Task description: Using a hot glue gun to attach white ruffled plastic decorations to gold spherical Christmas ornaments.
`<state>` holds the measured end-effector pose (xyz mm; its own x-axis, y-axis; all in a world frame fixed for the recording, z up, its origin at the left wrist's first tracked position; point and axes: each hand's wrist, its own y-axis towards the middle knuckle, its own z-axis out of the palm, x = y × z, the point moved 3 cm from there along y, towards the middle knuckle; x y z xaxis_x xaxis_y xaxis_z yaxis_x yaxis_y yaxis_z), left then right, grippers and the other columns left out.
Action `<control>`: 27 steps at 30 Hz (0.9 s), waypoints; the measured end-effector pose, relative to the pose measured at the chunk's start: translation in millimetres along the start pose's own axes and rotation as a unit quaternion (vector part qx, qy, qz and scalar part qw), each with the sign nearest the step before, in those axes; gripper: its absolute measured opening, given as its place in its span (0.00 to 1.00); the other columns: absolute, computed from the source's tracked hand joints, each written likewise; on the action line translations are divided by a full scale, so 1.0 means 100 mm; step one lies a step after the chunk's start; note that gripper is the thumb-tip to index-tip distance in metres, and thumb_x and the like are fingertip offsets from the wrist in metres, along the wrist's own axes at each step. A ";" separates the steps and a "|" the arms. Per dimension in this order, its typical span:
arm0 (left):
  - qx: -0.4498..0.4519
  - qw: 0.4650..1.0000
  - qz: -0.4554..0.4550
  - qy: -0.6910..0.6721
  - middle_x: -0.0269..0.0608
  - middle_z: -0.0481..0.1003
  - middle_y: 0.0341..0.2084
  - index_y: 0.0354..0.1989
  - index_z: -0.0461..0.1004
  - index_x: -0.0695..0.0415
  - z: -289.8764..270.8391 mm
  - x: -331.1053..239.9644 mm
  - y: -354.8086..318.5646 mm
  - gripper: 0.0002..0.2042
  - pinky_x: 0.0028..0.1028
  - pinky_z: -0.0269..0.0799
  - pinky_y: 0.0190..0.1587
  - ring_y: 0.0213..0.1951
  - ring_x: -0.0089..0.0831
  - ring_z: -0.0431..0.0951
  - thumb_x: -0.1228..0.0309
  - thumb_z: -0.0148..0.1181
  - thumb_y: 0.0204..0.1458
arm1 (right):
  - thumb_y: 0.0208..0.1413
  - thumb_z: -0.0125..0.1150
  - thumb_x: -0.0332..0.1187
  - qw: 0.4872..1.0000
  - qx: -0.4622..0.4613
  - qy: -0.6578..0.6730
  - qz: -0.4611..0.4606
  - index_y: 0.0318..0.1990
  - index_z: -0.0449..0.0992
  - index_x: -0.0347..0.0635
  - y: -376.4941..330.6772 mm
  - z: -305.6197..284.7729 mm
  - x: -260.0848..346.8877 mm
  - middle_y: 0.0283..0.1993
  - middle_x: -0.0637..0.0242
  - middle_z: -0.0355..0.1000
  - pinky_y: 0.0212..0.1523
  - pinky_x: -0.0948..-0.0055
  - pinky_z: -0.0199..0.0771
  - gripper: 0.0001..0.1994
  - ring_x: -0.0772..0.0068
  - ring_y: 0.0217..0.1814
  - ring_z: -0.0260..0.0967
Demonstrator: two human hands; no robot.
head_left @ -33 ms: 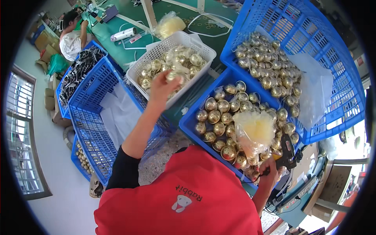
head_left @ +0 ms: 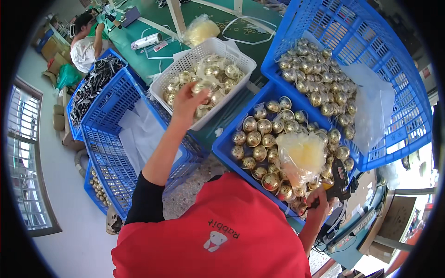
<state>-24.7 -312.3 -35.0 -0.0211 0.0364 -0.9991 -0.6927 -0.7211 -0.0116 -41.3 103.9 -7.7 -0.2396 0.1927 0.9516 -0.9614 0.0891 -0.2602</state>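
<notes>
Over the white perforated basket [head_left: 202,124] my left hand [head_left: 187,104] is closed, with a blurred gold ball [head_left: 202,87] between thumb and fingers. More gold balls [head_left: 232,71], with pale translucent material among them, fill that basket. At the lower right my right hand [head_left: 317,204] is wrapped around a black glue gun [head_left: 340,183] with a cord, beside the blue crate [head_left: 225,158]. Larger openwork gold balls [head_left: 253,137] fill this crate. A clear plastic bag with yellowish contents [head_left: 301,155] lies on top of them.
A tall blue crate [head_left: 371,51] at the right holds more gold balls. Another blue crate [head_left: 104,139] with white sheets stands left, near a crate of dark strips [head_left: 96,83]. A white cylinder [head_left: 146,41] lies on the green table [head_left: 204,13]. A person [head_left: 85,44] sits far left.
My left hand has moved slightly down and left over the white basket, and the gold ball at its fingers has shifted too. My right hand stays in place with the glue gun.
</notes>
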 end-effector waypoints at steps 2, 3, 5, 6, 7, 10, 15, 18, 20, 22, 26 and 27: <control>-0.034 0.997 0.034 0.067 0.41 0.73 0.28 0.47 0.67 0.69 -0.30 0.19 0.36 0.27 0.19 0.67 0.31 0.28 0.22 0.71 0.63 0.66 0.41 | 0.50 0.51 0.25 1.000 0.018 0.012 -0.006 0.41 0.66 0.37 0.04 -0.06 -0.07 0.14 0.71 0.56 0.09 0.81 0.50 0.10 0.81 0.10 0.52; -0.054 0.991 0.059 0.104 0.43 0.73 0.29 0.46 0.67 0.70 -0.39 0.19 0.50 0.28 0.21 0.66 0.31 0.29 0.24 0.71 0.62 0.66 0.40 | 0.50 0.52 0.26 0.999 0.034 0.024 -0.010 0.40 0.67 0.39 0.06 -0.08 -0.10 0.16 0.72 0.55 0.10 0.82 0.49 0.09 0.81 0.12 0.52; -0.077 0.970 0.135 0.185 0.44 0.72 0.29 0.46 0.66 0.70 -0.45 0.10 0.78 0.29 0.23 0.66 0.34 0.30 0.27 0.70 0.62 0.67 0.39 | 0.50 0.52 0.25 1.000 0.012 0.022 -0.003 0.40 0.67 0.39 0.06 -0.09 -0.11 0.17 0.72 0.55 0.10 0.82 0.50 0.09 0.81 0.12 0.52; -0.096 0.937 0.209 0.262 0.46 0.72 0.30 0.46 0.66 0.70 -0.44 0.03 0.89 0.30 0.25 0.65 0.36 0.32 0.30 0.70 0.62 0.67 0.38 | 0.50 0.52 0.25 1.000 -0.013 0.019 0.004 0.40 0.68 0.39 0.06 -0.11 -0.12 0.17 0.72 0.55 0.10 0.81 0.50 0.09 0.81 0.12 0.52; -0.090 0.935 0.203 0.278 0.50 0.71 0.35 0.46 0.66 0.70 -0.43 0.02 0.96 0.29 0.30 0.65 0.42 0.38 0.37 0.70 0.62 0.65 0.39 | 0.49 0.53 0.25 1.000 -0.012 0.023 0.004 0.40 0.68 0.39 0.05 -0.12 -0.12 0.17 0.72 0.55 0.10 0.81 0.50 0.09 0.81 0.13 0.53; -0.155 0.863 0.220 0.427 0.52 0.71 0.42 0.51 0.64 0.67 -0.52 0.31 1.06 0.29 0.30 0.65 0.48 0.46 0.42 0.71 0.63 0.63 0.42 | 0.49 0.53 0.25 0.999 0.004 0.017 -0.030 0.40 0.68 0.38 0.01 -0.10 -0.09 0.17 0.72 0.55 0.09 0.81 0.50 0.09 0.81 0.12 0.53; -0.141 0.922 0.200 0.300 0.43 0.73 0.37 0.39 0.72 0.60 -0.09 0.24 0.55 0.12 0.29 0.68 0.41 0.39 0.32 0.74 0.71 0.58 0.46 | 0.49 0.52 0.24 0.999 -0.035 0.024 -0.031 0.42 0.66 0.37 0.02 -0.19 -0.14 0.16 0.73 0.55 0.09 0.81 0.50 0.11 0.81 0.10 0.51; 0.103 0.937 0.201 0.268 0.44 0.73 0.35 0.38 0.72 0.60 0.49 0.15 -0.01 0.10 0.29 0.69 0.39 0.37 0.34 0.75 0.75 0.56 0.45 | 0.49 0.52 0.24 0.998 -0.061 0.016 -0.014 0.44 0.64 0.37 -0.01 -0.21 -0.02 0.16 0.73 0.55 0.10 0.82 0.49 0.13 0.81 0.10 0.51; 0.260 0.869 0.255 0.336 0.46 0.73 0.35 0.37 0.73 0.59 0.81 0.37 -0.24 0.10 0.29 0.71 0.36 0.35 0.38 0.75 0.77 0.55 0.44 | 0.49 0.52 0.23 0.998 -0.038 0.048 -0.027 0.44 0.65 0.38 -0.01 -0.16 0.02 0.17 0.72 0.55 0.10 0.82 0.49 0.13 0.82 0.11 0.51; 0.285 0.854 0.283 0.330 0.47 0.73 0.35 0.38 0.72 0.59 1.06 0.62 -0.32 0.11 0.31 0.70 0.38 0.36 0.39 0.74 0.76 0.56 0.44 | 0.49 0.51 0.22 0.998 -0.018 0.051 -0.033 0.44 0.65 0.39 0.00 -0.20 0.00 0.17 0.72 0.56 0.11 0.82 0.50 0.13 0.82 0.12 0.52; 0.320 0.785 0.298 0.439 0.48 0.71 0.37 0.41 0.70 0.58 1.58 0.84 -0.35 0.14 0.37 0.66 0.45 0.41 0.43 0.71 0.73 0.56 0.43 | 0.48 0.50 0.20 0.996 -0.043 0.074 -0.036 0.41 0.65 0.34 -0.05 -0.25 0.01 0.14 0.67 0.58 0.09 0.80 0.51 0.11 0.78 0.09 0.53; 0.327 0.771 0.305 0.454 0.47 0.71 0.37 0.44 0.68 0.58 1.68 0.88 -0.36 0.17 0.40 0.63 0.47 0.44 0.45 0.69 0.72 0.58 0.42 | 0.49 0.50 0.20 0.996 -0.038 0.076 -0.037 0.41 0.65 0.34 -0.07 -0.26 0.02 0.14 0.67 0.58 0.09 0.80 0.51 0.10 0.78 0.09 0.52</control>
<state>-122.5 -167.2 -116.0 -0.1779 -0.8849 -0.4305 -0.9752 0.1001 0.1972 -31.8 129.4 -8.4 -0.1397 0.3275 0.9344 -0.9616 0.1803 -0.2070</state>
